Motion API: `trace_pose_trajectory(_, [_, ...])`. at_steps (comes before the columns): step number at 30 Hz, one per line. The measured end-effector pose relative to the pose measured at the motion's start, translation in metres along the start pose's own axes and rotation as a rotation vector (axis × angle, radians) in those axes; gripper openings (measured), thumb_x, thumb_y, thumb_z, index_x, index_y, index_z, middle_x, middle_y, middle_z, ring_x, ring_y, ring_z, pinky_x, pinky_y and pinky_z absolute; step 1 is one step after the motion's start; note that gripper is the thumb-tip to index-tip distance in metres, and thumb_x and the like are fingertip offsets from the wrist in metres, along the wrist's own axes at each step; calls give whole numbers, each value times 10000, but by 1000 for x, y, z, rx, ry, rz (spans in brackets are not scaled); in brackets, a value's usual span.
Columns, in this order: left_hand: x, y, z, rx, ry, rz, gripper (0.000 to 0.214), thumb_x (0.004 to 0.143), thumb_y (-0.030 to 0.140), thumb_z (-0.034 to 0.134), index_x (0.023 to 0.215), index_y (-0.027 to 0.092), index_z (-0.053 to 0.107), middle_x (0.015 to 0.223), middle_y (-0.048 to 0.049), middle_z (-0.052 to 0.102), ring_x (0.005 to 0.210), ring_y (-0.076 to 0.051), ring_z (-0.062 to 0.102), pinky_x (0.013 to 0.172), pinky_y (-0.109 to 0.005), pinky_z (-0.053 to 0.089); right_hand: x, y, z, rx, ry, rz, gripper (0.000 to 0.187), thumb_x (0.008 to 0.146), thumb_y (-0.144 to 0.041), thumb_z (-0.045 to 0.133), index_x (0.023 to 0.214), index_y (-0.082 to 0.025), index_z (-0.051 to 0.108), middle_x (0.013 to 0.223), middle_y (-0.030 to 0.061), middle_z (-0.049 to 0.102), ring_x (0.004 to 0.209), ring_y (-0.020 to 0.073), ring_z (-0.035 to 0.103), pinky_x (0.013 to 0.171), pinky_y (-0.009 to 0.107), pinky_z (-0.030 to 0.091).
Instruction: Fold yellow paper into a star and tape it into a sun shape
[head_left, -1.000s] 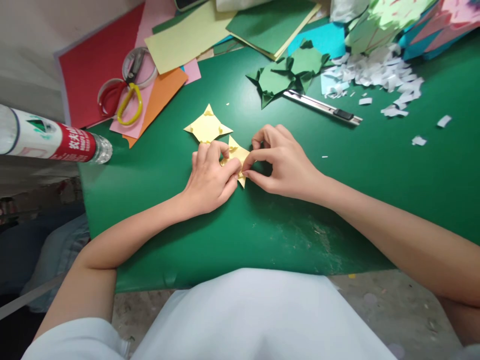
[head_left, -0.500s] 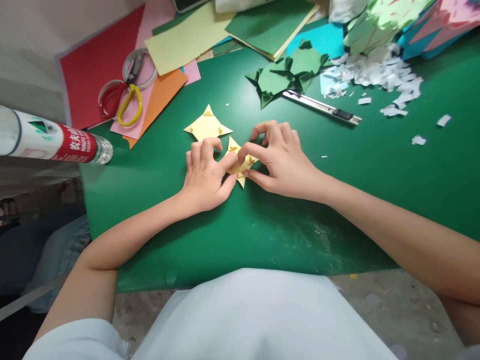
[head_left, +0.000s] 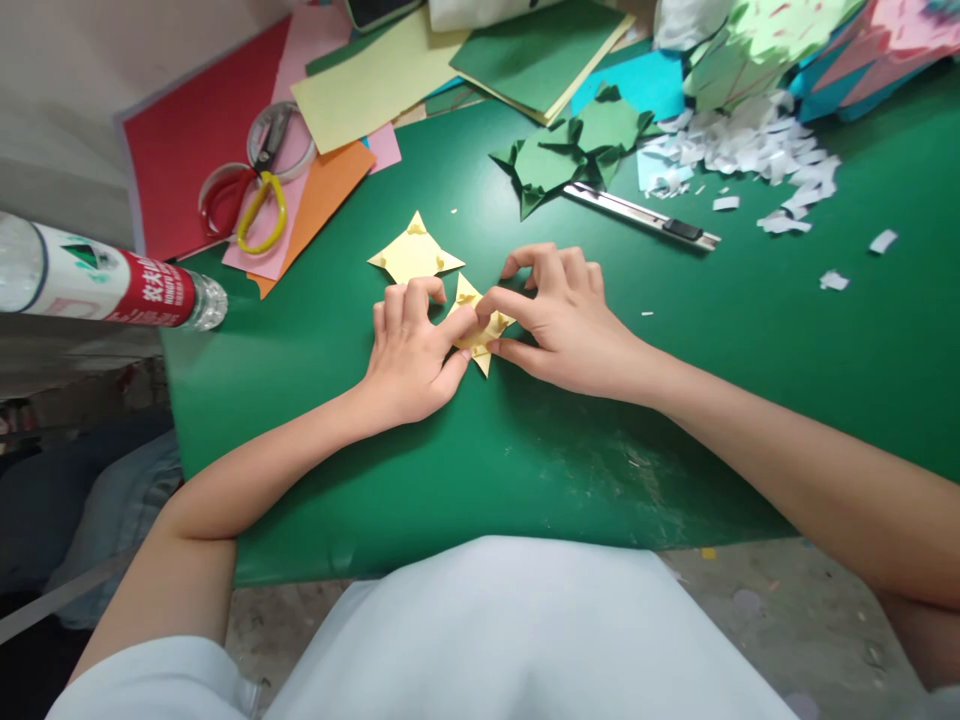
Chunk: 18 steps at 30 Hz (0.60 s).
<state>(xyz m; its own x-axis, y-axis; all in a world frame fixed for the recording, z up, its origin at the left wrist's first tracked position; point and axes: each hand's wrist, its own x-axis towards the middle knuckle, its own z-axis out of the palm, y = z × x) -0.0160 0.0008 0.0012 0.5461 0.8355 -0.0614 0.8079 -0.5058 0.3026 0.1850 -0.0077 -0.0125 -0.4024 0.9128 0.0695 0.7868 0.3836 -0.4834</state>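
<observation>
A small folded yellow paper piece (head_left: 480, 352) with pointed corners lies on the green table between my hands. My left hand (head_left: 409, 350) has its thumb and index finger on the left side of that piece, the other fingers bent against the table. From the right, the thumb and index finger of my right hand (head_left: 566, 320) pinch near its curled corner, and the remaining fingers are curled above the table. My fingers cover part of the piece. Just beyond my left hand lies a second folded yellow paper piece (head_left: 415, 252) with curled corners.
Folded green paper pieces (head_left: 551, 160) and a utility knife (head_left: 641, 215) lie beyond my right hand. White paper scraps (head_left: 757, 140) are heaped at the back right. Scissors (head_left: 262, 205), coloured paper sheets (head_left: 382, 75) and a water bottle (head_left: 112, 275) occupy the left and back.
Almost nothing differs. Both hands stay on the yellow paper piece, and the view has shifted very slightly.
</observation>
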Motion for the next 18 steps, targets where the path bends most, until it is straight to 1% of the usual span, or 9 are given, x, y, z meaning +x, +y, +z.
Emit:
trace_pose_trajectory(7, [0,0,1,10,1,9,253,880,301,539,1116,259,620,1224,-132,445,1133,-333,366,941,-486,344,-1,-1,1,-16,4,-8,215,885,-372,537,1052,-264,620,1286,127,443,1138,355,425,894,553,364])
trace_pose_trajectory(18, [-1,0,1,39,4,26,309,875,329,553,1173,263,597,1228,-140,442,1126,-337,368,925,-483,360,-3,-1,3,-28,19,-18,222,889,-388,535,1058,-268,616,1303,127,444,1141,356,429,897,549,368])
